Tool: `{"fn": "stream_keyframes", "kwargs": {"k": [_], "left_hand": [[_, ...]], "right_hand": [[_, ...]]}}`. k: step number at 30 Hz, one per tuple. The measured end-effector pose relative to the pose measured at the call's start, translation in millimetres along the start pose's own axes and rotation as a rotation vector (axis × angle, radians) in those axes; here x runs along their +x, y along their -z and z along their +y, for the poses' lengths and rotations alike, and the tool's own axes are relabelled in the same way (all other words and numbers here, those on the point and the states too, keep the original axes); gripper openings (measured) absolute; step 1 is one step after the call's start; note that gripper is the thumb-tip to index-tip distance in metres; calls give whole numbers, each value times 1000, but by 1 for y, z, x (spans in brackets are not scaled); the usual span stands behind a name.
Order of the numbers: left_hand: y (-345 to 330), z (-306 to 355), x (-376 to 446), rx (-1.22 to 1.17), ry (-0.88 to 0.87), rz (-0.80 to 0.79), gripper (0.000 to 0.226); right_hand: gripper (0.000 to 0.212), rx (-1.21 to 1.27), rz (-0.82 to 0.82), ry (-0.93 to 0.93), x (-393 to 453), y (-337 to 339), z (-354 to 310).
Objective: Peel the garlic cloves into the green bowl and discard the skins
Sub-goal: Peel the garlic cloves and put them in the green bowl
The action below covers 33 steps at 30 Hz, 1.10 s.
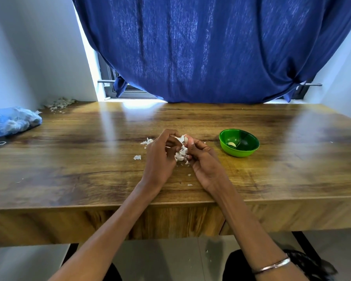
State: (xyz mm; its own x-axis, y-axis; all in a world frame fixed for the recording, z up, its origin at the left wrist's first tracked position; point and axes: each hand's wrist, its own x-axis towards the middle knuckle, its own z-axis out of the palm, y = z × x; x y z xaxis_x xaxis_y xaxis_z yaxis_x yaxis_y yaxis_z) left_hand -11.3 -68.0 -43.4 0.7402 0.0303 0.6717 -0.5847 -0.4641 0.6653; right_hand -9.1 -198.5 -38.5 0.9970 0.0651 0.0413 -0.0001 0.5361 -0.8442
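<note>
Both hands meet over the middle of the wooden table [89, 159]. My right hand [201, 159] pinches a garlic clove [185, 139] at its fingertips. My left hand [160, 157] pinches the white skin [179, 138] that sticks out from that clove. Below the hands lie several unpeeled cloves [180, 156] and loose bits of skin [147, 141]. The green bowl [249, 152] stands to the right of my right hand, apart from it, with one peeled clove [232, 144] inside.
A blue mesh bag [12, 121] of garlic lies at the table's left edge. A pile of dry skins [60, 103] sits in the far left corner. A blue curtain [211, 47] hangs behind the table. Small skin flakes [137, 157] dot the table near the hands.
</note>
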Motion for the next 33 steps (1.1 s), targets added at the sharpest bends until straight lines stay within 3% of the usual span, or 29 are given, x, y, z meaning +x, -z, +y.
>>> {"fn": "stream_keyframes", "kwargs": {"k": [16,25,33], "left_hand": [[6,11,-1,-50,-107,202,13],[6,7,-1,-63,-48,137,10],[5,2,1,-76,-48,37,16]], "right_hand": [[16,-110,-44,21,-5,0,-1],[13,-250,4,143,-8,-1,3],[9,-247,-3,126,-11,-3,1]]}}
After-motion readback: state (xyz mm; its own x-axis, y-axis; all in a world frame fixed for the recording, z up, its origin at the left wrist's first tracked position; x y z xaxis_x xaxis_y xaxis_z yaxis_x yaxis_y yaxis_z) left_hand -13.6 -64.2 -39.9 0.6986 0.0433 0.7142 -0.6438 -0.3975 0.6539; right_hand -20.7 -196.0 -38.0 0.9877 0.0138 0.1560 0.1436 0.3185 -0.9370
